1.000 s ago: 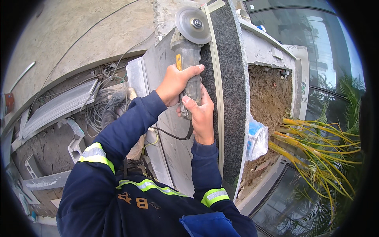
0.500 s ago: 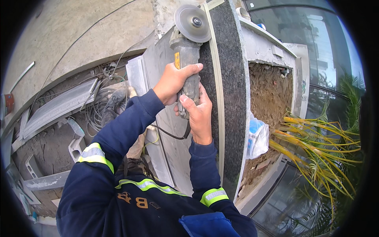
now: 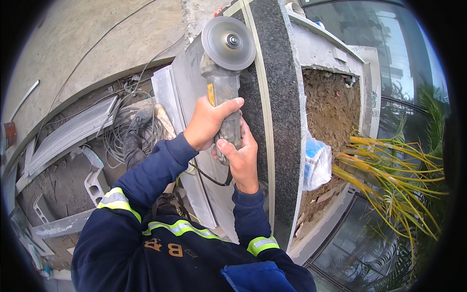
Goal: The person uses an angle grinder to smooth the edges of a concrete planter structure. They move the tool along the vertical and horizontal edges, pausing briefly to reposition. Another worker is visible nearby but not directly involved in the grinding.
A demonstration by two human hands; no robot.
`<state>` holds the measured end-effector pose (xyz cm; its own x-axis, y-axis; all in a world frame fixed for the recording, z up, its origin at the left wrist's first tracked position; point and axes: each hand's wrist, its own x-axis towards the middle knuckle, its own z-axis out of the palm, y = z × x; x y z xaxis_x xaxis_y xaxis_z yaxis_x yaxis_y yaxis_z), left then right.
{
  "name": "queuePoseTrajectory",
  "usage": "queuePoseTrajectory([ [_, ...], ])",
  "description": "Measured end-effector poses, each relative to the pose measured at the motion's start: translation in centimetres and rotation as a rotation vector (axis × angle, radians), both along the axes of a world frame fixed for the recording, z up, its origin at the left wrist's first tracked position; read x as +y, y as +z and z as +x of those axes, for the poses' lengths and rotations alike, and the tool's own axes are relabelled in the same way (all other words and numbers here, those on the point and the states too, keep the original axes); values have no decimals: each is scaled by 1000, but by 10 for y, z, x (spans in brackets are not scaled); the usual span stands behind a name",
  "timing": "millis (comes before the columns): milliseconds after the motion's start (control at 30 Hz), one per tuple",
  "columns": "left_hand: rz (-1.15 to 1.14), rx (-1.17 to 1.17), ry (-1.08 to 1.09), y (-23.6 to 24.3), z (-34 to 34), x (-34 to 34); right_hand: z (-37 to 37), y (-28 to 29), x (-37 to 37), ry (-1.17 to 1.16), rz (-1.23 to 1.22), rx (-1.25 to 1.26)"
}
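Note:
An angle grinder [image 3: 223, 87] with a round metal disc [image 3: 219, 41] and a yellow patch on its grey, dusty body is gripped in both hands. My left hand [image 3: 206, 121] wraps round its middle, thumb across the top. My right hand [image 3: 243, 163] is closed round the rear end, just above the black cord [image 3: 209, 177]. The tool lies lengthwise over a grey panel and the edge of a dark speckled stone strip [image 3: 272, 92] that bears pale tape [image 3: 261, 102]; whether it touches either, I cannot tell. The disc covers part of the strip's upper left edge.
Coiled cables [image 3: 121, 131], long grey boards [image 3: 73, 138] and hollow blocks [image 3: 95, 182] lie at left, below a concrete ledge [image 3: 78, 48]. At right are a dirt bed [image 3: 331, 102], a plastic-wrapped blue bundle [image 3: 316, 160], a yellow-stemmed palm [image 3: 379, 165] and glass panes [image 3: 394, 53].
Both hands and the grinder have moved down and to the left in view since the earlier frames, and a small red item shows near the disc's top. The grip is unchanged.

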<state>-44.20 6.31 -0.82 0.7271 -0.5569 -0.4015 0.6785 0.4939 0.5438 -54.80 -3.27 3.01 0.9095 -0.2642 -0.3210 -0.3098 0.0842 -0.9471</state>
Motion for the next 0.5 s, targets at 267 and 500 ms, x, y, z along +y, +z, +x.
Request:
queuePoseTrajectory([
  [267,2,4,-8,3,11,0,13,1,1,2,-22,-15],
  [500,5,-5,-6,0,29,-3,32,4,1,-4,-11,-7],
])
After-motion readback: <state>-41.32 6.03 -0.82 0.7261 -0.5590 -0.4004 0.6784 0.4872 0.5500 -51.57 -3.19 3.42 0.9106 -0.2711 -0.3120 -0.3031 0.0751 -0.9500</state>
